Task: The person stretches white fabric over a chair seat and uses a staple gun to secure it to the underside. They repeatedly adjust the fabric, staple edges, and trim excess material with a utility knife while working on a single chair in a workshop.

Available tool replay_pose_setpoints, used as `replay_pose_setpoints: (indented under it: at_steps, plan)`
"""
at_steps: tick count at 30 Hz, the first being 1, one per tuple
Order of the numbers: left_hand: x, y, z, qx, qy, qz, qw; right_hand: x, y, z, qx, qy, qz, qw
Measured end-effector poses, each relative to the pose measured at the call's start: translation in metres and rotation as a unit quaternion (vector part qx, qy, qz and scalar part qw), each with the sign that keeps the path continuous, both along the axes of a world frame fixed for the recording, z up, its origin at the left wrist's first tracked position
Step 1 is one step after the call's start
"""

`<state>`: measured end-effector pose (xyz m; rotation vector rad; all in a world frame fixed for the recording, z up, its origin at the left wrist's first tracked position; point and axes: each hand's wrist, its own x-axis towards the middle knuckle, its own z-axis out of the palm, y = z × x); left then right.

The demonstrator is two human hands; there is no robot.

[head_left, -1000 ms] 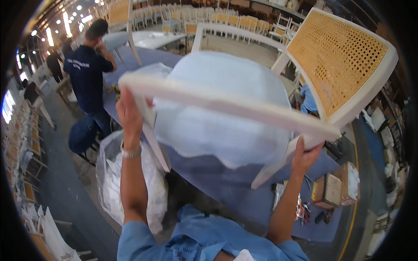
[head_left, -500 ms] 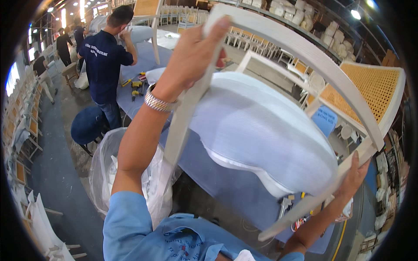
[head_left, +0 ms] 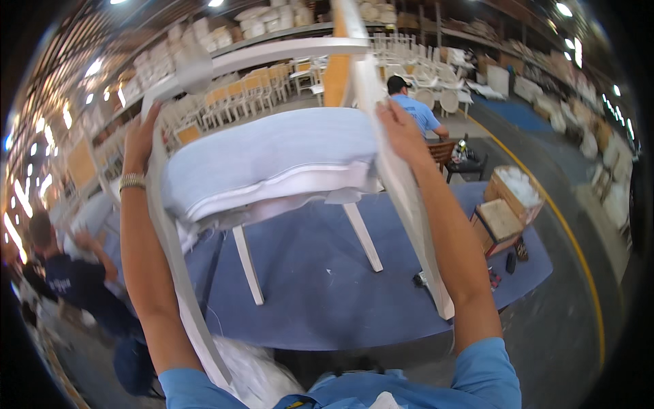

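Observation:
Between my hands is a chair with a pale whitewashed wooden frame [head_left: 415,211] and a thick light-blue padded seat [head_left: 272,146]. My left hand [head_left: 141,140] is closed on the upper part of its left wooden post, a metal watch at the wrist. Level with it, my right hand [head_left: 403,133] grips the right post, fingers partly hidden behind the wood. White lining with a loose edge shows along the seat's near underside. Two pale legs [head_left: 248,266] reach down over the blue-covered table [head_left: 320,300]. Whether any leg touches the table I cannot tell.
On the table's right stand an open cardboard box [head_left: 516,187] and a small wooden box [head_left: 497,221], with small dark tools nearby. A clear plastic bag [head_left: 248,368] is below the near edge. One co-worker [head_left: 82,273] is at left, another [head_left: 415,109] beyond. Chairs fill the background.
The chair has turned from steeply tilted to more level, its padded seat now facing away over the table. My view has swung right. Both hands still hold the frame.

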<state>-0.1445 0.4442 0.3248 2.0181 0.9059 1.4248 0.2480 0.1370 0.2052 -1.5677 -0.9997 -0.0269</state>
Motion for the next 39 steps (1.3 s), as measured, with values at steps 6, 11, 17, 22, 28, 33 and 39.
replay_pose_setpoints:
  at_steps: [6,11,17,22,28,33,39]
  plan:
    - [-0.001,0.051,0.013,0.014,-0.005,-0.009,1.0,0.06,-0.005,0.013,0.143,-0.001,0.114,0.983]
    - [0.015,0.051,0.002,-0.001,0.015,0.02,1.0,0.072,0.0,0.05,0.198,0.068,0.135,0.968]
    - [-0.04,0.072,-0.037,0.414,0.254,0.172,0.857,0.065,0.081,-0.026,-0.028,-0.018,0.172,0.985]
    - [-0.007,0.008,-0.013,0.06,-0.026,-0.098,0.993,0.082,0.052,-0.006,-0.075,0.003,0.098,0.992]
    - [-0.077,-0.051,-0.014,0.078,-0.041,-0.103,0.991,0.054,0.042,0.001,-0.036,0.028,0.047,0.998]
    - [-0.073,-0.077,0.011,0.074,-0.027,-0.113,0.99,0.057,-0.025,0.019,0.055,0.07,0.0,0.996]
    - [-0.054,-0.083,0.011,-0.009,0.021,-0.053,0.998,0.094,-0.069,0.022,0.036,-0.038,0.025,0.998]
